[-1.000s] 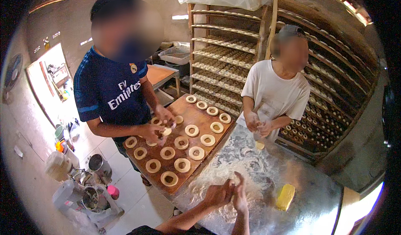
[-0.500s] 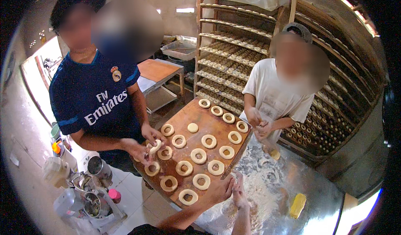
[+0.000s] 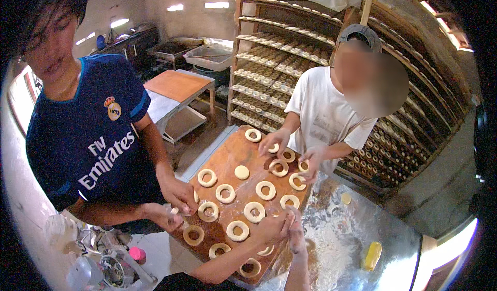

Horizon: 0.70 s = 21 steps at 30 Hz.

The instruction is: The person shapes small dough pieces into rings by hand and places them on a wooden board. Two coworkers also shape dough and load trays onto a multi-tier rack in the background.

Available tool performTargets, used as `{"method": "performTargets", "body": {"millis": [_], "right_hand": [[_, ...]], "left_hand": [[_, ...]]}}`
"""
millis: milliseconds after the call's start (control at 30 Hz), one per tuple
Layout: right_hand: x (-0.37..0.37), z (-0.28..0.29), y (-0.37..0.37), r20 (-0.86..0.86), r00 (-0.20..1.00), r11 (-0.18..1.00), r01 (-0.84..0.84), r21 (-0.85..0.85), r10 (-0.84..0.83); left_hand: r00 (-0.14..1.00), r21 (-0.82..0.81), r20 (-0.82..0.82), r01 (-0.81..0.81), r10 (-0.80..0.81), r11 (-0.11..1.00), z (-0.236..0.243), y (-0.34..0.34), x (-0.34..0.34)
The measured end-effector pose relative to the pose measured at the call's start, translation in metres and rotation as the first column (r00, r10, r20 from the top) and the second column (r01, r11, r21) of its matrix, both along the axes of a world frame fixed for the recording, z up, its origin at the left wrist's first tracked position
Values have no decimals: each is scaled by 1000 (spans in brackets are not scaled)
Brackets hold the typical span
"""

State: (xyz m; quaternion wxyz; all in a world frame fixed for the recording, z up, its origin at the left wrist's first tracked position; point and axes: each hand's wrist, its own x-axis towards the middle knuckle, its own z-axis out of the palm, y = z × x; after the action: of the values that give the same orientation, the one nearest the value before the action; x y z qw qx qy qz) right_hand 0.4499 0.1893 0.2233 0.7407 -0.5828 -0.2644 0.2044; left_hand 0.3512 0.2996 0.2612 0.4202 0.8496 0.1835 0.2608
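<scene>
My left hand (image 3: 274,228) and my right hand (image 3: 296,233) meet over the right edge of a wooden board (image 3: 222,159), fingers closed together. Whatever lies between them is too small or hidden to make out. Several dough rings lie on the board, one dough ring (image 3: 237,231) just left of my left hand. Farther up sits a round dough disc (image 3: 242,172) without a hole. My left forearm partly covers the rings at the board's near end. Flour (image 3: 331,229) is spread on the metal table right of my hands.
A co-worker's hands (image 3: 173,203) are at the board's left edge with a bit of dough. Another co-worker's hands (image 3: 310,162) are over its far right corner, among rings. On the table lie a yellow block (image 3: 371,256) and a small dough piece (image 3: 346,198). Racks (image 3: 279,58) of dough stand behind.
The right co-worker's hands have come from the floured table to over the board, among the rings. The left co-worker's hands have drawn to the board's edge. My hands stay together; the view has shifted.
</scene>
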Motion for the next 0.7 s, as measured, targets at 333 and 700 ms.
{"method": "performTargets", "body": {"millis": [333, 700], "right_hand": [[22, 20, 68, -90, 952, 954, -286, 92, 294], [81, 21, 175, -344, 899, 943, -321, -91, 273]], "left_hand": [[983, -158, -176, -85, 57, 984, 7, 65, 16], [964, -265, -95, -266, 250, 927, 3, 166, 73]]}}
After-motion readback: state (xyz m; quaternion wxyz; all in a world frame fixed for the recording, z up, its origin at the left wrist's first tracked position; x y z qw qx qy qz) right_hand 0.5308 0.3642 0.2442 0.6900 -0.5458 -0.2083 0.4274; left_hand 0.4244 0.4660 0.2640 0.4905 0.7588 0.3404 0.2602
